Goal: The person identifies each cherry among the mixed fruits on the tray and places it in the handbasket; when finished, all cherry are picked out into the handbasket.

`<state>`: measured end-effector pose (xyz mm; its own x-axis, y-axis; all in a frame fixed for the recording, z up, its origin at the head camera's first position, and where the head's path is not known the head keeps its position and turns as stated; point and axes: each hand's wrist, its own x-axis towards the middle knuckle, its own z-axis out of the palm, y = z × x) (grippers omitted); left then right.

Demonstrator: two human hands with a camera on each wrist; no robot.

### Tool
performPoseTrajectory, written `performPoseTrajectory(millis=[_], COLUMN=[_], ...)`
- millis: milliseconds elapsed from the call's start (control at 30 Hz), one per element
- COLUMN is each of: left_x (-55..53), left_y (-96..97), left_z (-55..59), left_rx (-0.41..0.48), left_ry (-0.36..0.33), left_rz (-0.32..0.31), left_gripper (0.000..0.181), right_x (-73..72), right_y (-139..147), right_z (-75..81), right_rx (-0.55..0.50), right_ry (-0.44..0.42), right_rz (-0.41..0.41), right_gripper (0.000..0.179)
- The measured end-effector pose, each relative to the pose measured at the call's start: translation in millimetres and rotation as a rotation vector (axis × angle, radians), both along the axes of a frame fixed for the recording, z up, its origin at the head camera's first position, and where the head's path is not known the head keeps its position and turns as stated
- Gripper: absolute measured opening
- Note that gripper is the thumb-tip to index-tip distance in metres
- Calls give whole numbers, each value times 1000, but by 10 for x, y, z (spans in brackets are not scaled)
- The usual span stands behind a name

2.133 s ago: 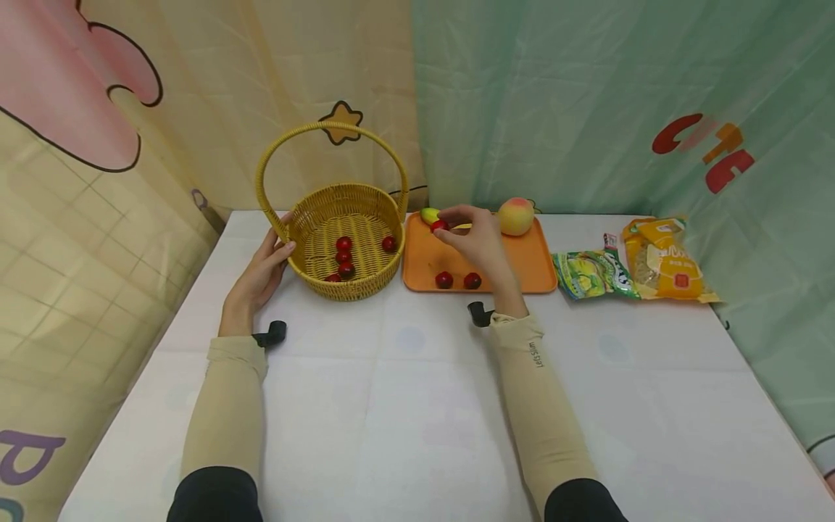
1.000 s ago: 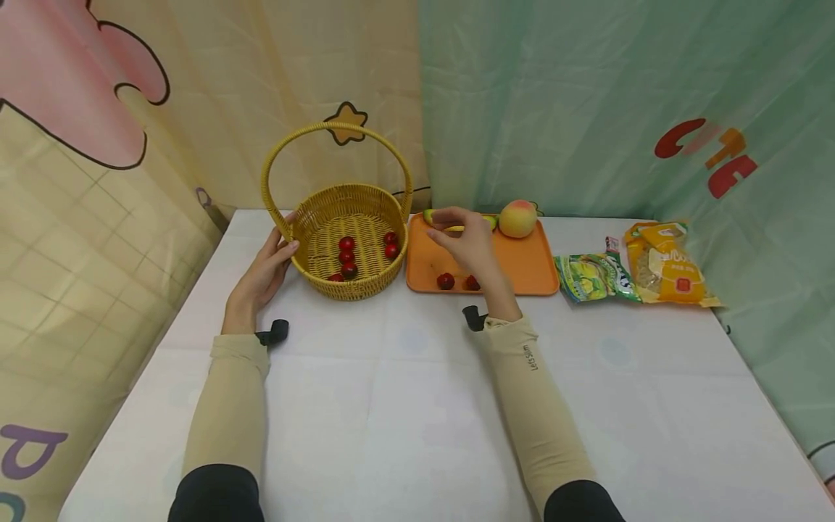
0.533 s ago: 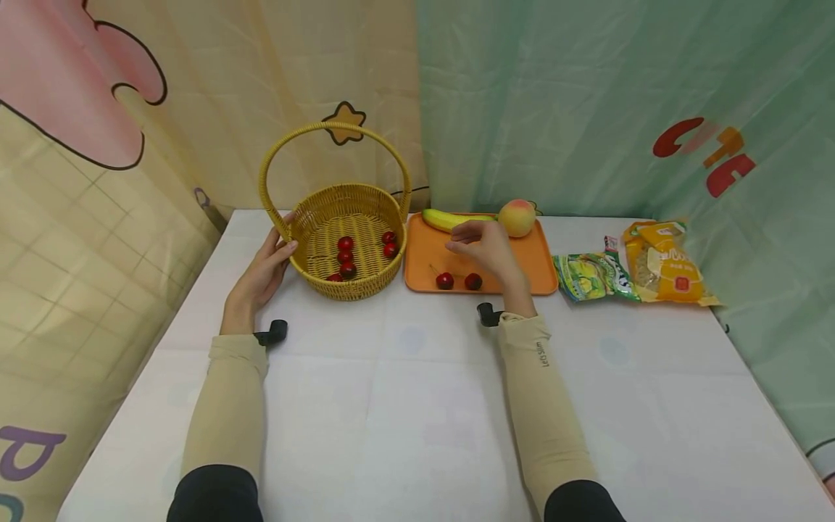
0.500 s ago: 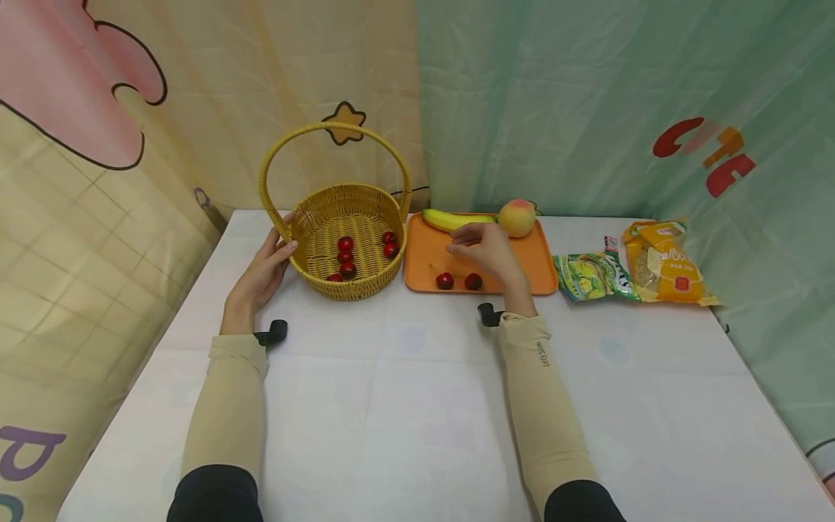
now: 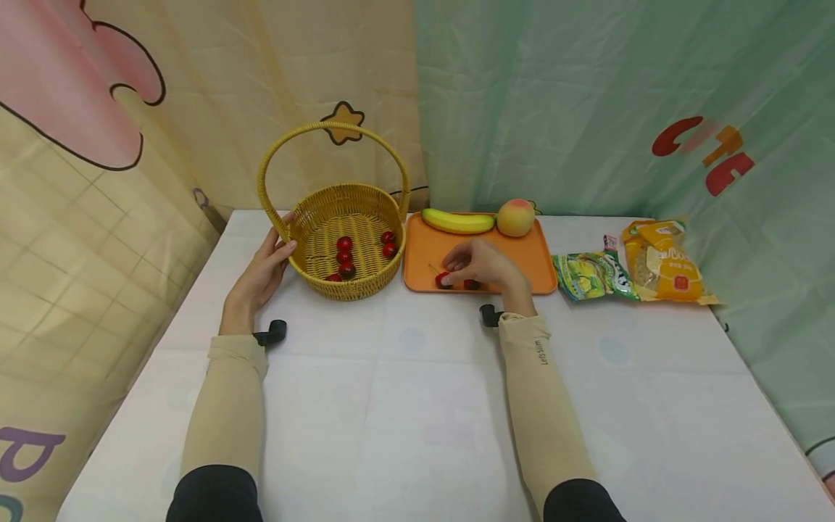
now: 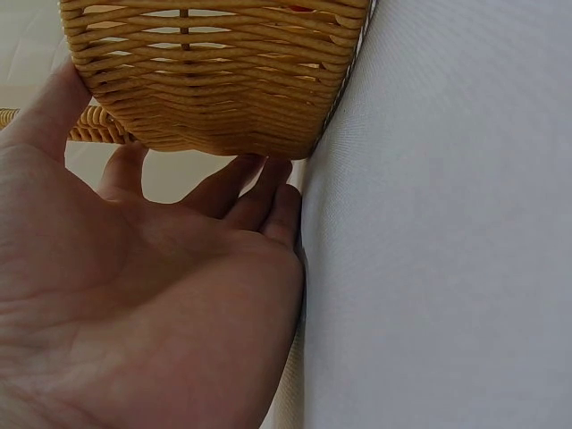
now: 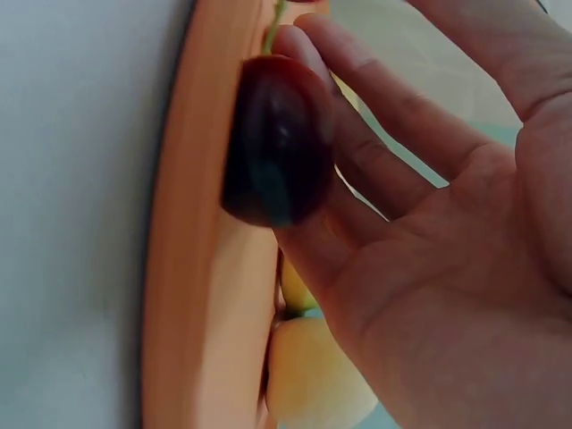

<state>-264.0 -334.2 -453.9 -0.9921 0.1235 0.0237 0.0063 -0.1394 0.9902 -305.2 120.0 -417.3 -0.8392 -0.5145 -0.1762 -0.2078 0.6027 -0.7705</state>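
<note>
My left hand (image 5: 261, 268) steadies the yellow wicker basket (image 5: 352, 291) at its left side, with the thumb by the foot of the handle and the fingers against the weave (image 6: 214, 98). Several red cherries (image 5: 345, 257) lie inside the basket. Over the orange tray (image 5: 417, 250), my right hand (image 5: 485, 264) pinches the left cherry (image 5: 441, 281) near the tray's front edge, thumb and fingertips partly covering it. A second dark red cherry (image 7: 279, 138) sits under the palm, close to the curled fingers in the right wrist view.
A banana (image 5: 458, 222) and a peach (image 5: 515, 218) lie along the tray's back edge. Right of the tray are a green snack packet (image 5: 595, 275) and a yellow bag (image 5: 665, 261). Curtains (image 5: 535, 109) hang behind the white-covered table (image 5: 404, 406).
A cherry held by my right hand was released into the basket. That hand then moved back over the tray and down onto the left cherry. My left hand stayed on the basket.
</note>
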Motion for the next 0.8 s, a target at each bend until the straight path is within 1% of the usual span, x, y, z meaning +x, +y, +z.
performPoseTrajectory(millis=[133,267,467,567,667,800], left_x=[2,3,2,-2,-4,-5], left_y=[-2,4,7,3,1,-1], left_z=[0,-3,1,1,2,2], left_rx=[2,-1,14,3,-10,-11], left_ry=[-5,-1,13,9,2,1], left_rz=[3,7,-4,-1,1,1], left_gripper=[64,63,62,62,63,63], right_x=[-4,7,-5,-21,-25,-17], right_y=[-64,-108,-117,-101,-83,-80], right_z=[-30,-29,-32,-52,-62,-33], right_rx=[15,41,13,1,-33,-132], right_ry=[15,28,29,45,67,93], right_rz=[4,-10,-23,-30,-52,-100], right_gripper=[39,33,31,31,31,32])
